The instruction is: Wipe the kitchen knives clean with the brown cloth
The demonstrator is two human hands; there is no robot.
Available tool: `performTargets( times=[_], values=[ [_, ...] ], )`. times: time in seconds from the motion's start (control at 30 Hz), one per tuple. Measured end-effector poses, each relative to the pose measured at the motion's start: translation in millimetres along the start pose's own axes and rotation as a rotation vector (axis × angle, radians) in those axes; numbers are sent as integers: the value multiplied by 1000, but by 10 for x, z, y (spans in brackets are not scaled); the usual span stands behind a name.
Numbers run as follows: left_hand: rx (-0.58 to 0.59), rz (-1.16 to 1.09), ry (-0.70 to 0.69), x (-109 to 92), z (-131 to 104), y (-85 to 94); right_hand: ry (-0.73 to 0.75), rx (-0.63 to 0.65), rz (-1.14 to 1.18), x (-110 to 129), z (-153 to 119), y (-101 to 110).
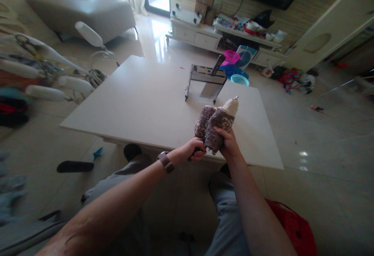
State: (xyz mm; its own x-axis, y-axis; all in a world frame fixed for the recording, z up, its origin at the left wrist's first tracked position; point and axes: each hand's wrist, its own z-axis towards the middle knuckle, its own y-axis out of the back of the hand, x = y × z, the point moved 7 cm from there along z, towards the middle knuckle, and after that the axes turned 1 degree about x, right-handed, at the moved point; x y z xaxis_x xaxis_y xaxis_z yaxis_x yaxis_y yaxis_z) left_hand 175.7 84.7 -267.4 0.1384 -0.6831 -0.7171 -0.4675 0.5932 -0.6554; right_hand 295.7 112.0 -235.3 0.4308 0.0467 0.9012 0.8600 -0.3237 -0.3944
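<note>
My left hand (193, 149) is closed around the dark handle of what looks like a knife (237, 97), near the table's front edge. A brown and cream patterned towel (219, 125) is folded around the blade, and a small shiny metal tip sticks out at its upper right end. My right hand (229, 142) grips the towel from the right, thumb across its front. The blade inside the towel is hidden. Just beyond, a knife block (207, 73) with slots and see-through sides stands on the white table (140, 96), one black handle rising from it.
A chandelier (73, 80) with white shades is at the left of the table. Plastic baskets (239, 79) stand on the floor behind it, before a low TV cabinet (201, 37). A red bag (292, 225) lies by my right leg.
</note>
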Motion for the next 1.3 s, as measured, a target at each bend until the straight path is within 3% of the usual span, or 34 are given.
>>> performTargets(
  times=[1.3],
  values=[
    [-52,60,-12,-6,-36,26,-8,4,-21,-58,-3,-5]
  ],
)
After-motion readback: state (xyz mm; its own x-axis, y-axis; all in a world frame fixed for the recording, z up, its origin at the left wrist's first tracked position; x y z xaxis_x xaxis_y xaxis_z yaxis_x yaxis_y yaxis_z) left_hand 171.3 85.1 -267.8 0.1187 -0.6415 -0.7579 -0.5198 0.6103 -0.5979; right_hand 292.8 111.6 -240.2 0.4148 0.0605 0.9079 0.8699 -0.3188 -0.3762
